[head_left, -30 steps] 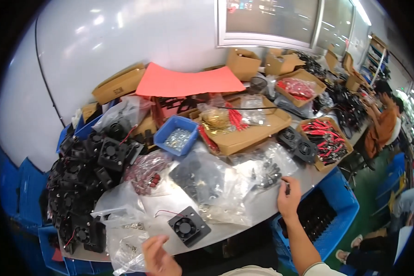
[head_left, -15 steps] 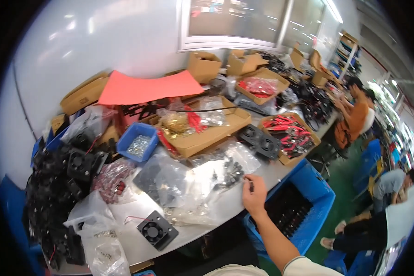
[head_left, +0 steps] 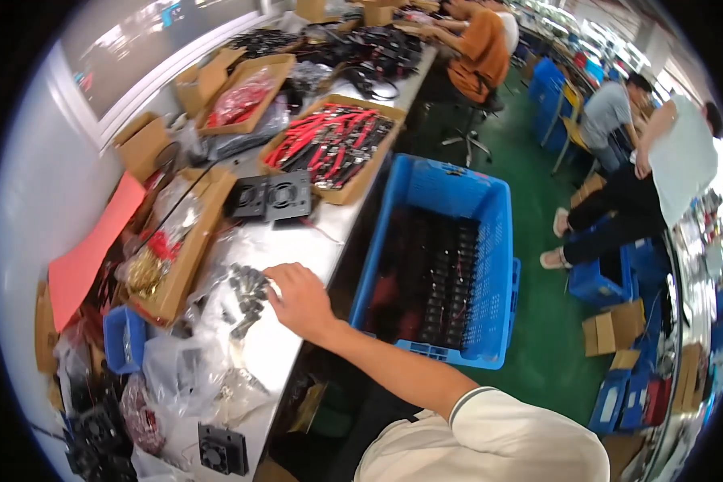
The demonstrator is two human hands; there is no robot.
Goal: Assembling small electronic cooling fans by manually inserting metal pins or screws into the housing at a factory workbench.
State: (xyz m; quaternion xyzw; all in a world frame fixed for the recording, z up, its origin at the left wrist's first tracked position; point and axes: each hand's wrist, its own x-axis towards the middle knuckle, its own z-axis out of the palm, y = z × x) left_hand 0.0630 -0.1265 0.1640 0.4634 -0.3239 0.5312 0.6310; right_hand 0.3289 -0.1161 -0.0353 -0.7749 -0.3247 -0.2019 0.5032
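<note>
My right hand (head_left: 301, 299) is over the bench beside a small heap of dark parts (head_left: 247, 293). Its thumb and fingers curl together near the heap's edge; what they hold, if anything, is hidden. The heap lies on clear plastic film, and its parts are too small to name. Just beyond the hand sits a pair of black square cooling fans (head_left: 277, 195). Another black fan (head_left: 221, 450) rests at the near end of the bench. My left hand is out of view.
A blue crate (head_left: 510, 305) with rows of black parts stands right of the bench (head_left: 285, 353). Cardboard trays hold red-and-black cables (head_left: 329, 149) and bagged red parts (head_left: 245, 100). A blue bin (head_left: 124, 341) sits left. People work beyond; one person (head_left: 659, 161) stands right.
The view has swung to the right, so the blue crate and the aisle now fill the middle. My right hand remains next to the dark heap; the small dark thing seen in it earlier is not visible.
</note>
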